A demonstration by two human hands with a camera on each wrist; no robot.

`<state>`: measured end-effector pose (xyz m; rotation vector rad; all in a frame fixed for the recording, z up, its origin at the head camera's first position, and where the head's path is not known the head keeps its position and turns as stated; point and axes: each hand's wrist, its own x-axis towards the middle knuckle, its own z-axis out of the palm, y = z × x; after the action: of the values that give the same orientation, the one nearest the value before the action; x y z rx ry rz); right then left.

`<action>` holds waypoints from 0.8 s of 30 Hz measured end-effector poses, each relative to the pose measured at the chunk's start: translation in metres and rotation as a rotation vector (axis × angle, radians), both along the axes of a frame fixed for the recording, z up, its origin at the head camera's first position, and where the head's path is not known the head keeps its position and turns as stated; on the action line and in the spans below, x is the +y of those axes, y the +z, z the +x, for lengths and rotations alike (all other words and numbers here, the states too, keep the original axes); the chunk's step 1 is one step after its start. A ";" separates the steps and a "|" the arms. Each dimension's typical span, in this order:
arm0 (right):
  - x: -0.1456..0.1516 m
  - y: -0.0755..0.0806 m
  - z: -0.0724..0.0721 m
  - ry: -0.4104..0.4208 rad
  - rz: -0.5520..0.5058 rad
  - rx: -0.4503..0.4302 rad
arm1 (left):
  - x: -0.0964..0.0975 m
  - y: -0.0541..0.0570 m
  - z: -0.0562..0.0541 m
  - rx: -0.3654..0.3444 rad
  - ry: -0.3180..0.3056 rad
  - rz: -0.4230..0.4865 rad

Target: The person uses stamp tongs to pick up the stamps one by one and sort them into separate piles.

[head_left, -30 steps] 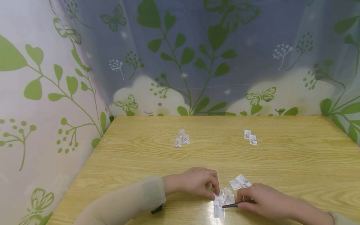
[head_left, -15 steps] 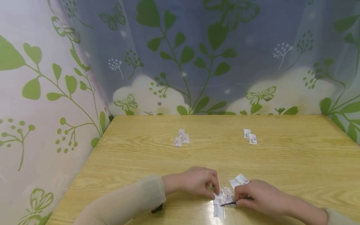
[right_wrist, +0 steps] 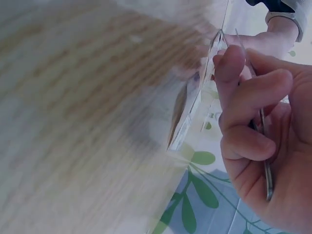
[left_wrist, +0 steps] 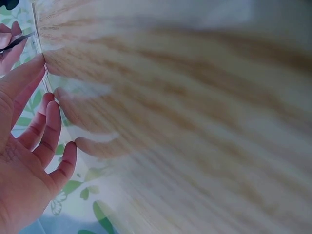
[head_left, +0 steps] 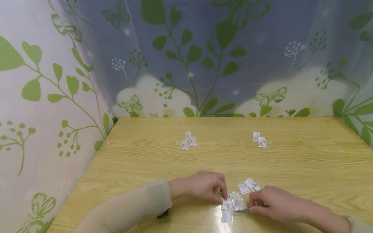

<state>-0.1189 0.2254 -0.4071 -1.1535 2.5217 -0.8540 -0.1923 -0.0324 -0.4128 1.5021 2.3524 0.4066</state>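
Several small clear packets with pale print lie together near the table's front. My left hand (head_left: 205,186) pinches the upper left edge of the left packet (head_left: 227,214) between thumb and index finger. In the left wrist view, its other fingers (left_wrist: 48,129) curl towards the tabletop. My right hand (head_left: 276,202) holds slim metal tweezers (right_wrist: 267,170), their tip low by the gap between the left packet and the packet beside it (head_left: 238,200). Whether the tip touches either is too small to tell. In the right wrist view, the packets appear edge-on (right_wrist: 183,131).
Two overlapping packets (head_left: 249,185) lie just beyond my right hand. Farther back are a cluster of packets (head_left: 188,141) towards the left and a pair (head_left: 259,139) towards the right. Patterned curtains (head_left: 186,64) border the wooden table (head_left: 145,155).
The tweezers' tip has shifted a little right, from over the left packet to its right edge, as my right hand moved slightly right. My left hand stays in place. The head view has tilted slightly.
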 end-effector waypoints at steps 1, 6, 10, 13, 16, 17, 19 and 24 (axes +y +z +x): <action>-0.001 -0.001 0.000 0.002 -0.005 0.006 | 0.000 0.000 0.000 0.000 0.000 0.001; -0.007 -0.004 0.000 -0.003 -0.001 0.013 | 0.000 0.000 0.001 0.003 0.003 0.005; -0.008 -0.003 -0.001 -0.041 0.030 -0.010 | 0.000 0.000 0.002 -0.009 0.003 0.007; -0.008 -0.002 -0.002 -0.068 0.051 -0.004 | -0.001 0.000 0.002 -0.014 0.003 0.009; -0.009 -0.001 -0.003 -0.080 0.059 0.012 | -0.001 0.000 0.002 -0.012 0.005 0.009; -0.009 -0.001 -0.004 -0.083 0.061 0.020 | -0.001 0.000 0.002 -0.013 0.008 0.009; -0.010 0.000 -0.005 -0.091 0.062 0.013 | -0.001 0.000 0.002 -0.013 0.013 0.008; -0.011 0.000 -0.009 -0.087 0.061 0.024 | 0.000 0.002 0.002 -0.007 0.016 0.004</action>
<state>-0.1277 0.2142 -0.4074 -1.0487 2.6155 -0.7827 -0.1900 -0.0322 -0.4109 1.4824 2.3608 0.4204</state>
